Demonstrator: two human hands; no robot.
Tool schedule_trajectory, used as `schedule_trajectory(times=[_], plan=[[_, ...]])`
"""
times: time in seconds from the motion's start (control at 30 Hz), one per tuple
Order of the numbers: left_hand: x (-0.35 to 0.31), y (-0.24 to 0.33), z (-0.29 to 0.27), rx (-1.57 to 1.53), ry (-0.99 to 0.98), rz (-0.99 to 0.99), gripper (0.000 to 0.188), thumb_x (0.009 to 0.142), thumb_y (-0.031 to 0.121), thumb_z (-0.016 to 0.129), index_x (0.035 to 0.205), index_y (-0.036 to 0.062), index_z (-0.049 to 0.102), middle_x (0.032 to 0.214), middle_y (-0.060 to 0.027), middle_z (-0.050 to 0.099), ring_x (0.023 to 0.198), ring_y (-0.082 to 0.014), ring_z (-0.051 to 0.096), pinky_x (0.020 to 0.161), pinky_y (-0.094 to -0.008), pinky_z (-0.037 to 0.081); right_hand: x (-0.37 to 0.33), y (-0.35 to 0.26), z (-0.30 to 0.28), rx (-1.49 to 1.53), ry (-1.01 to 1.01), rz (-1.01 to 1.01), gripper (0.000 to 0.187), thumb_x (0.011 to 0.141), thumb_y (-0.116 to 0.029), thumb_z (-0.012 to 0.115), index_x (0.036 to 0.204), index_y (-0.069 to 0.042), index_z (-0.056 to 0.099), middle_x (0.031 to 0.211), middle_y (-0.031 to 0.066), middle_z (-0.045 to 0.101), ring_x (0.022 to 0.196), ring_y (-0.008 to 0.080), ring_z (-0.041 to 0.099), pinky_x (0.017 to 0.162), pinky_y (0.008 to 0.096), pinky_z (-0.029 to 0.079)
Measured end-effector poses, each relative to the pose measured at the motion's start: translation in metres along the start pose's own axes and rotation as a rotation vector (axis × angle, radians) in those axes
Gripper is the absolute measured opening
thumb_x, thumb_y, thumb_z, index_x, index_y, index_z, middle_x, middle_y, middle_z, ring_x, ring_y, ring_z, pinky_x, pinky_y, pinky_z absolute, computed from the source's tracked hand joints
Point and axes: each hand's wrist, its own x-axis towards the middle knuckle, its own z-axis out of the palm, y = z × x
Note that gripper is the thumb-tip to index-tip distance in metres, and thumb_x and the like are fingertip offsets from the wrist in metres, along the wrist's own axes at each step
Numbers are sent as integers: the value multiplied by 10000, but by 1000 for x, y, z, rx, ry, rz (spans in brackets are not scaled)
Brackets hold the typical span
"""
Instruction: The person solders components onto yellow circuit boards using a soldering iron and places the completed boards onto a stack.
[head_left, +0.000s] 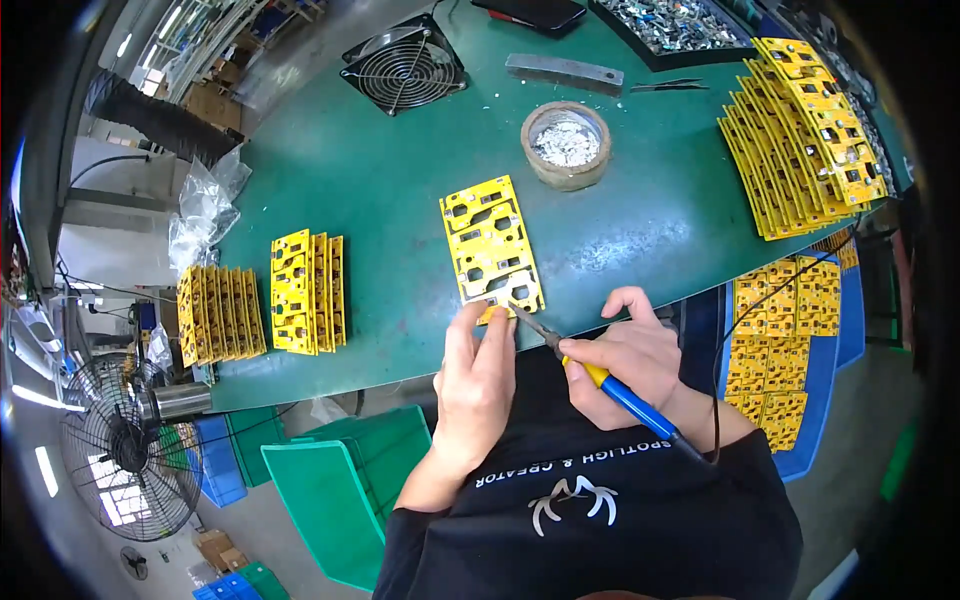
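Observation:
A yellow circuit board panel [492,240] with cut-outs and small parts lies flat on the green table in front of me. My left hand [474,375] is closed at the panel's near edge, thumb and fingertips against it; whether a small part is between them cannot be made out. In my right hand [630,362] is a soldering iron [625,396] with a blue and yellow handle, held like a pen. Its tip meets the panel's near end, just right of my left fingertips. A cable runs from the back of its handle.
Stacks of yellow panels stand at the left [220,315] and far right [800,140]. Beyond the panel are a round pot [566,146] of whitish bits, a square fan [405,68], a metal bar [565,72], tweezers [670,85] and a black parts tray [672,30]. Green bins [335,490] sit below.

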Motion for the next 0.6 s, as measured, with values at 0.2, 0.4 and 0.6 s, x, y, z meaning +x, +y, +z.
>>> schedule_trajectory(times=[0.2,0.4,0.6], plan=[[-1,-11,0,28,-50,-35,327,903,-5,790,1221,62,754,1168,-110,666,687,-195,692,577,-358,562,-1,1,2,-5,16,5,256,691,0,786,943,-39,764,626,18,636,513,176,603,776,397,515],[3,-20,-2,54,-50,90,358,898,-39,758,1239,71,753,1092,-96,683,773,-249,724,609,-372,586,-1,0,1,7,9,-1,267,691,6,790,952,-44,766,627,14,635,514,173,603,777,398,516],[2,-18,-9,8,-169,74,586,771,-161,675,1335,-2,682,1181,-155,645,927,-356,725,776,-430,627,0,1,-1,-21,47,26,261,695,10,786,950,-44,772,671,20,682,526,173,615,793,404,522]])
